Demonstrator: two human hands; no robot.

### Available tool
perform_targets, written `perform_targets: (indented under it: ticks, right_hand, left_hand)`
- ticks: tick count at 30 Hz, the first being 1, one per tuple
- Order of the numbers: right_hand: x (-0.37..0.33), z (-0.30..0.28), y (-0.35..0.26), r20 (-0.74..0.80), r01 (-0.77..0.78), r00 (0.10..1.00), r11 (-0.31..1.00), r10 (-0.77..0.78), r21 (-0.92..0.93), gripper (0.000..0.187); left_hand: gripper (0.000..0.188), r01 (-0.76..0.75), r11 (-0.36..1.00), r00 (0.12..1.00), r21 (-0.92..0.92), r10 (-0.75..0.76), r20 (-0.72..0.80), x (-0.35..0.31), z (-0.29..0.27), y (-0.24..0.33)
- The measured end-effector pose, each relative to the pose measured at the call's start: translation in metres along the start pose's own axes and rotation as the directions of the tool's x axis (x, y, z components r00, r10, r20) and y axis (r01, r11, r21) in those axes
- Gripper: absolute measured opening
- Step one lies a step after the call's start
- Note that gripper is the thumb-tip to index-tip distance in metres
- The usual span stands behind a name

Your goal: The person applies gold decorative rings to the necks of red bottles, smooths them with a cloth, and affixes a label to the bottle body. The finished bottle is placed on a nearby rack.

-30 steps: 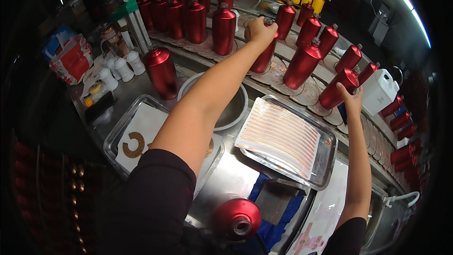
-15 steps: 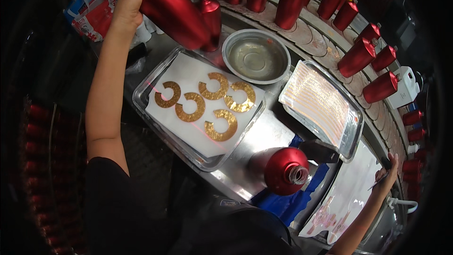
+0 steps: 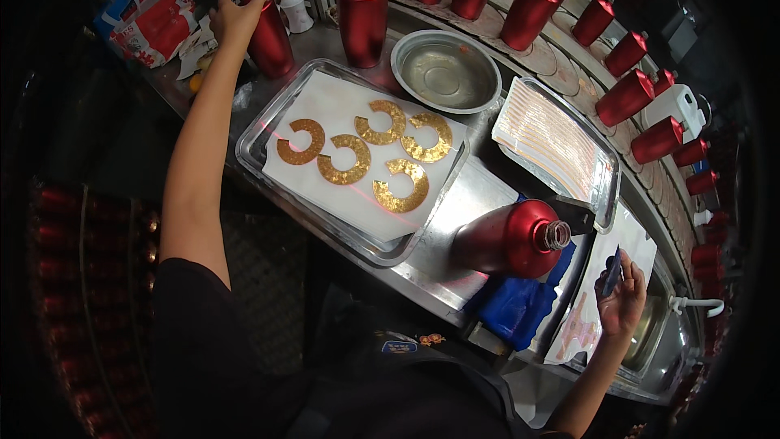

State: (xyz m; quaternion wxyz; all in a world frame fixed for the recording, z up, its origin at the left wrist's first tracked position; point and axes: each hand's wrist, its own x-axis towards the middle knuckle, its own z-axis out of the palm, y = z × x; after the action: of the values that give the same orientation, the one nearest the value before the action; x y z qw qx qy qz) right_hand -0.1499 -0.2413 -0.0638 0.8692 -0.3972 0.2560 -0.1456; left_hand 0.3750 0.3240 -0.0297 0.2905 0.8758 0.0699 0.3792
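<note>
At the far left my left hand (image 3: 236,18) is closed around the top of a red bottle (image 3: 271,42), which stands on the metal table. A second red bottle (image 3: 362,20) stands just right of it. On the right, my right hand (image 3: 624,301) grips a small dark, flat, pointed tool (image 3: 611,271), its kind unclear, above a white sheet (image 3: 587,309). Between my hands, a red bottle (image 3: 520,237) with an uncapped glass neck leans toward me over a blue cloth (image 3: 510,309). Several gold C-shaped foil pieces (image 3: 344,159) lie on white paper in a metal tray (image 3: 382,258).
A metal bowl of liquid (image 3: 447,38) sits behind the tray. Right of it, a second tray (image 3: 608,187) bears a sheet of gold-striped strips (image 3: 552,138). Several red bottles (image 3: 624,97) line a curved conveyor (image 3: 561,81). A sink (image 3: 650,329) is at the right.
The bottle in my left hand went from tilted in the air to upright on the table, farther left. My right hand came inward and nearer with the dark tool. The view shifted slightly.
</note>
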Motion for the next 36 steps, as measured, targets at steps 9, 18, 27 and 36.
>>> perform_targets:
  ticks: [9,18,27,36]
  right_hand:
    - [-0.001,0.003,0.018,0.061,0.043,0.997,0.999,-0.044,0.021,0.038]
    - [-0.008,-0.031,0.026,0.036,0.067,0.997,0.996,-0.064,-0.066,0.032]
    - [-0.007,-0.030,0.039,0.025,0.038,0.999,0.997,-0.037,-0.062,0.036]
    - [-0.030,0.019,0.057,0.064,0.006,0.998,0.991,0.002,-0.134,0.031]
  left_hand:
    - [0.093,-0.263,0.934,0.708,0.243,0.016,0.706,-0.202,-0.023,0.059]
    - [0.090,-0.191,0.907,0.816,0.377,-0.067,0.574,-0.177,-0.009,0.037]
    - [0.079,-0.109,0.886,0.778,0.452,-0.207,0.593,-0.165,0.001,0.020]
    - [0.023,0.021,0.970,0.893,0.243,-0.127,0.432,-0.149,0.016,-0.014]
